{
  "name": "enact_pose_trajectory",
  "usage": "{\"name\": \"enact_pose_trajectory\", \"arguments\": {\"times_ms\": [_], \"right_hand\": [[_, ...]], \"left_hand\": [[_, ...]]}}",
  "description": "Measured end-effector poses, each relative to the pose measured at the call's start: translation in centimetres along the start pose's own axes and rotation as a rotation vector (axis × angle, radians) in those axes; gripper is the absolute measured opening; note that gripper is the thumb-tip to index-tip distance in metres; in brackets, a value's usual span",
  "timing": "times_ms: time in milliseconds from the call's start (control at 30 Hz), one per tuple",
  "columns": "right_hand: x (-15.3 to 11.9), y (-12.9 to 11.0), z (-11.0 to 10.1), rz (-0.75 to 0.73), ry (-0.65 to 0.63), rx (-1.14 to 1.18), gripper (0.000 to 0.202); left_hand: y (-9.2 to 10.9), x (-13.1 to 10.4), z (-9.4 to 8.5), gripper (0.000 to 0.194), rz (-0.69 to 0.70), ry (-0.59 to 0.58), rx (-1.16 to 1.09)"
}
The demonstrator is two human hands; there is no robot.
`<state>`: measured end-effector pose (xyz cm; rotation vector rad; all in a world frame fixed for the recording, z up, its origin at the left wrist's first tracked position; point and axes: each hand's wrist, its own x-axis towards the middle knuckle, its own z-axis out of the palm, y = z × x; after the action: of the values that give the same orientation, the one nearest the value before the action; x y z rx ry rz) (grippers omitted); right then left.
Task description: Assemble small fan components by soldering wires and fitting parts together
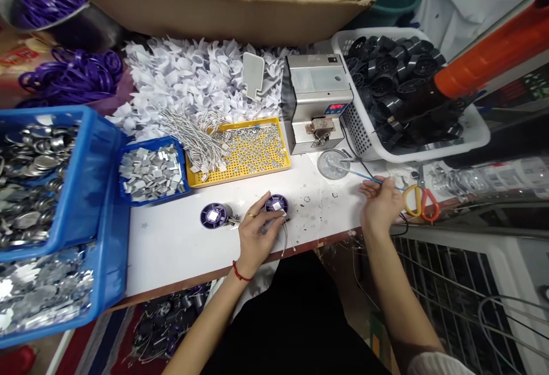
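Note:
My left hand [257,226], with a red string bracelet on its wrist, has thumb and index finger closed about a small round purple-rimmed part [277,198]. A white square sits on that part, and thin wires [286,236] hang down beside the thumb. A like purple-rimmed part [213,215] stands to the left, also with a white square at its middle. My right hand [381,200] pinches a thin blue stick [364,176]. The stick's far end reaches into a shallow round clear dish [328,173]; what lies in the dish is hard to make out.
Behind my hands stand a yellow tray [240,176] of small metal pieces and wires, a blue tray [185,183] of metal plates, and a metal machine [306,100] with a red display. Scissors [422,200] lie right. An orange-handled tool [493,58] juts over a white basket [360,135].

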<state>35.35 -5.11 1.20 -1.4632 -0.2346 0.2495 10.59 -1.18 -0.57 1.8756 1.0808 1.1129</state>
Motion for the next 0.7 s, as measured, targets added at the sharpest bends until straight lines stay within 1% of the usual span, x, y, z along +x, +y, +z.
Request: {"name": "enact_pose_trajectory", "arguments": {"times_ms": [33,67,100,167,200,233,267,333,433,500,567,633,700], "right_hand": [[-1.0,-0.4,-0.1,-0.013,-0.038,0.014,0.038],[-2.3,-0.7,-0.3,-0.073,-0.083,0.010,0.036],[-3.8,-1.0,-0.4,-0.177,-0.144,-0.010,0.033],[-6.8,-1.3,-0.6,-0.492,-0.311,-0.044,0.028],[-8.1,-1.2,-0.7,-0.646,-0.400,-0.046,0.027],[-9.2,-1.1,-0.7,-0.772,-0.475,-0.039,0.025],[-9.9,-0.9,-0.7,-0.859,-0.537,-0.031,0.023],[-10.6,-0.3,-0.6,-0.943,-0.597,-0.036,0.020],[-10.4,0.3,-0.6,-0.988,-0.632,-0.058,0.018],[-10.1,0.2,-0.8,-1.013,-0.659,-0.087,0.019],[-10.0,-0.3,-1.0,-1.057,-0.742,-0.141,0.019],[-9.7,-1.3,-1.1,-1.115,-0.854,-0.203,0.018],[-9.3,-2.6,-0.6,-1.114,-0.955,-0.265,0.016]], "left_hand": [[-0.1,0.0,0.1,0.011,-0.020,0.009,-0.007],[-0.1,0.0,0.2,0.019,-0.042,0.023,-0.015],[-0.2,-0.1,0.4,0.029,-0.066,0.042,-0.025],[-0.3,-0.4,0.7,0.044,-0.110,0.071,-0.043],[-0.4,-0.6,0.8,0.049,-0.124,0.079,-0.048],[-0.5,-0.7,1.0,0.051,-0.133,0.084,-0.048],[-0.5,-0.9,1.1,0.053,-0.137,0.085,-0.047],[-0.6,-1.1,1.2,0.056,-0.134,0.082,-0.048],[-0.8,-1.2,1.2,0.059,-0.126,0.082,-0.058],[-1.0,-1.2,1.2,0.060,-0.123,0.079,-0.064],[-1.1,-1.2,1.3,0.060,-0.118,0.078,-0.065],[-1.1,-1.2,1.3,0.059,-0.104,0.080,-0.061],[-1.1,-1.2,1.3,0.057,-0.086,0.081,-0.052]]}}
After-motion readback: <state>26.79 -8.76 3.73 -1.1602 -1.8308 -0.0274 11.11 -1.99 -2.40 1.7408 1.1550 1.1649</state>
